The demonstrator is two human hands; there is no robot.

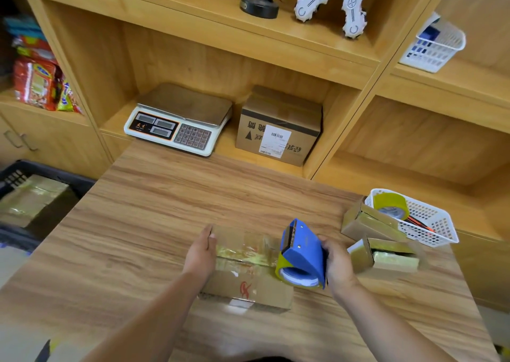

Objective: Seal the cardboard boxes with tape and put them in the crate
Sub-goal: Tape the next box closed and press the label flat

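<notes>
Head view: crate [59,174] holds taped box [33,196]; basket [438,225] holds tape roll [391,203].

Crate [63,175] partly beyond the left edge; shipping label [274,143] print too small for reading.

Centre box [245,279]: flat brown carton with a red mark on its near side, lying on the counter [154,210]. A glossy tape strip crosses its top, and the left hand [200,254] lies flat against its left end.
Tape dispenser [303,251]: blue, loaded with a yellowish roll, tilted at the centre box's right end and gripped by the right hand [338,265].
Far side box [364,223]: small carton, tilted, at the counter's right.
Near side box [386,262]: small carton just in front of the far side box, its end open.
Crate [47,175]: dark plastic, left of the counter and lower, holding one taped box [30,199].
</notes>
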